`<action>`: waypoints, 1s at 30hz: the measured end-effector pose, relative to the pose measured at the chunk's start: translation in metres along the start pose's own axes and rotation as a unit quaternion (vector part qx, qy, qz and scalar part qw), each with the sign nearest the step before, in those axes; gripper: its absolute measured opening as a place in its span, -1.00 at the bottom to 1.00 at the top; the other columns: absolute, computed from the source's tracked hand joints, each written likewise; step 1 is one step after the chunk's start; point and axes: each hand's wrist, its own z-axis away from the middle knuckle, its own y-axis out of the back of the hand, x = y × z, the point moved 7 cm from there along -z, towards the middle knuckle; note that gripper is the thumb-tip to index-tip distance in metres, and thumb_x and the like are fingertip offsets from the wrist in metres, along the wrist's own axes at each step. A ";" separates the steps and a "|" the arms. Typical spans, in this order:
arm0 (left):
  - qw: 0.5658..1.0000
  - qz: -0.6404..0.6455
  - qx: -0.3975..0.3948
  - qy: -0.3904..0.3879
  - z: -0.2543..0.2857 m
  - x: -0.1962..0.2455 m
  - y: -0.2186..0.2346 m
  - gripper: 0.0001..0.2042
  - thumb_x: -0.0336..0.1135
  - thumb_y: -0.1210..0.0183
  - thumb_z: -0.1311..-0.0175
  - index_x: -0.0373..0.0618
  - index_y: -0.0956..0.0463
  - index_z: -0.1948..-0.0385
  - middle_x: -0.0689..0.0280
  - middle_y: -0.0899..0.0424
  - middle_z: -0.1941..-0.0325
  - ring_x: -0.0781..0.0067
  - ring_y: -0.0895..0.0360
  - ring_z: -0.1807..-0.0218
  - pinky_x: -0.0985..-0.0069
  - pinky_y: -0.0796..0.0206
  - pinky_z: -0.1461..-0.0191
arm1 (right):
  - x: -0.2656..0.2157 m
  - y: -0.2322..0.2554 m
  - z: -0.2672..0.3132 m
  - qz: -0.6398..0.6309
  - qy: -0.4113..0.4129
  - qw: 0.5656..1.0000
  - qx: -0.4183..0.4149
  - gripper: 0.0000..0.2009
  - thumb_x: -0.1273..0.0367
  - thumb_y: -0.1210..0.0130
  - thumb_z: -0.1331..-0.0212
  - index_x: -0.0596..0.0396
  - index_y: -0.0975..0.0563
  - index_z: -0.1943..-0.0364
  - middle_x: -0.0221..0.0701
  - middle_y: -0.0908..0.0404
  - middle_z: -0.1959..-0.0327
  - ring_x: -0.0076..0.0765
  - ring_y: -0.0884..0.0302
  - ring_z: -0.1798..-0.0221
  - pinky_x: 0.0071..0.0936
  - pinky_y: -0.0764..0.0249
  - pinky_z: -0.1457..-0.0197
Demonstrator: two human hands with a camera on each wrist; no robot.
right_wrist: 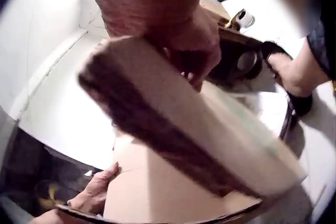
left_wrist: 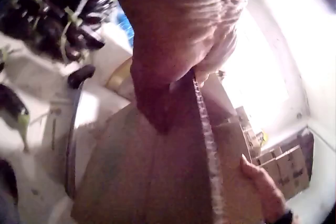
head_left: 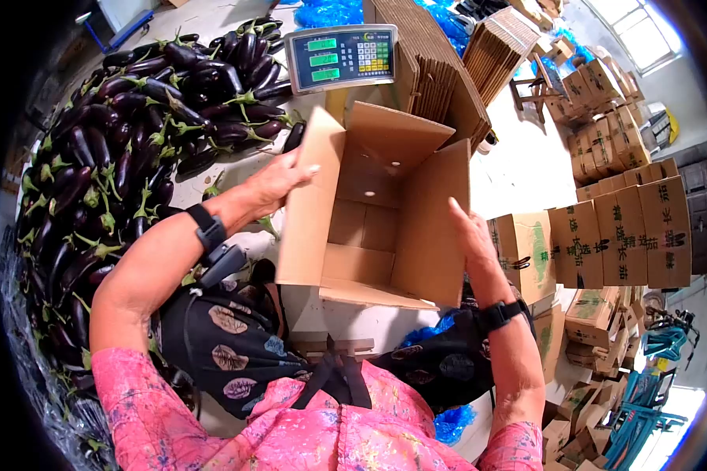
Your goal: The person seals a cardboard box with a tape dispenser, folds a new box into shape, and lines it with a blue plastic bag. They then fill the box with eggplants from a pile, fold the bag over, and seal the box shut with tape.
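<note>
Left wrist, carton [left_wrist: 131, 176] cut off, blurred

Head view from above, facing forward-down; wrist views close, facing carton [head_left: 377, 212] all three share

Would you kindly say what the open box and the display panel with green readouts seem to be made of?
The open box looks like matte brown corrugated cardboard; a ridged edge shows in the left wrist view. The display panel is probably smooth plastic, given its rounded corners.
</note>
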 end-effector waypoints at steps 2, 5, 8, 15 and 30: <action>0.986 0.157 0.009 0.049 0.004 -0.027 0.009 -0.56 -0.10 -0.05 -0.48 -0.19 -0.32 -0.23 0.23 -0.57 -0.04 0.47 -0.53 -0.02 0.45 -0.45 -0.08 | 0.020 0.013 -0.004 -0.091 -0.029 0.995 0.006 -0.53 0.03 -0.12 -0.36 0.24 -0.59 0.07 -0.36 -0.67 0.27 -0.49 -0.60 0.29 -0.52 -0.52 0.22; 0.984 0.133 0.103 0.065 -0.017 -0.093 0.037 -0.51 -0.01 -0.02 -0.48 -0.23 -0.31 -0.23 0.17 -0.59 -0.10 0.36 -0.56 -0.04 0.36 -0.41 -0.09 | 0.071 0.024 -0.030 -0.147 -0.039 0.988 -0.001 -0.40 -0.07 -0.06 -0.36 0.25 -0.52 -0.11 -0.27 -0.66 0.05 -0.38 -0.63 0.09 -0.44 -0.55 -0.02; 0.946 -0.158 0.272 0.076 -0.028 -0.122 0.044 -0.47 0.08 0.18 -0.52 -0.26 -0.36 -0.15 -0.03 -0.56 -0.09 -0.02 -0.49 -0.12 0.26 -0.28 -0.24 | 0.110 -0.003 -0.043 -0.187 -0.152 0.970 -0.022 -0.36 -0.12 0.06 -0.41 0.16 -0.43 -0.27 -0.30 -0.60 -0.10 -0.36 -0.56 -0.09 -0.39 -0.48 -0.20; 0.944 -0.023 0.206 0.257 -0.035 -0.241 0.022 -0.20 0.40 0.37 -0.45 -0.17 -0.32 -0.33 0.19 -0.63 -0.02 0.30 -0.56 -0.05 0.42 -0.36 -0.15 | 0.143 -0.090 -0.077 -0.002 -0.083 0.996 -0.023 -0.23 -0.26 0.34 -0.41 0.12 -0.40 -0.32 -0.30 -0.54 -0.19 -0.21 -0.44 -0.24 -0.47 -0.32 -0.35; 0.916 -0.371 0.045 0.145 0.008 0.049 0.063 -0.55 -0.23 -0.03 -0.36 -0.11 -0.38 -0.27 0.50 -0.51 0.21 0.72 -0.34 0.30 0.72 -0.18 0.25 | -0.029 0.177 0.038 0.327 0.147 0.933 -0.015 -0.49 -0.05 -0.18 -0.26 0.12 -0.61 -0.01 -0.33 -0.70 0.26 -0.45 -0.66 0.29 -0.48 -0.59 0.27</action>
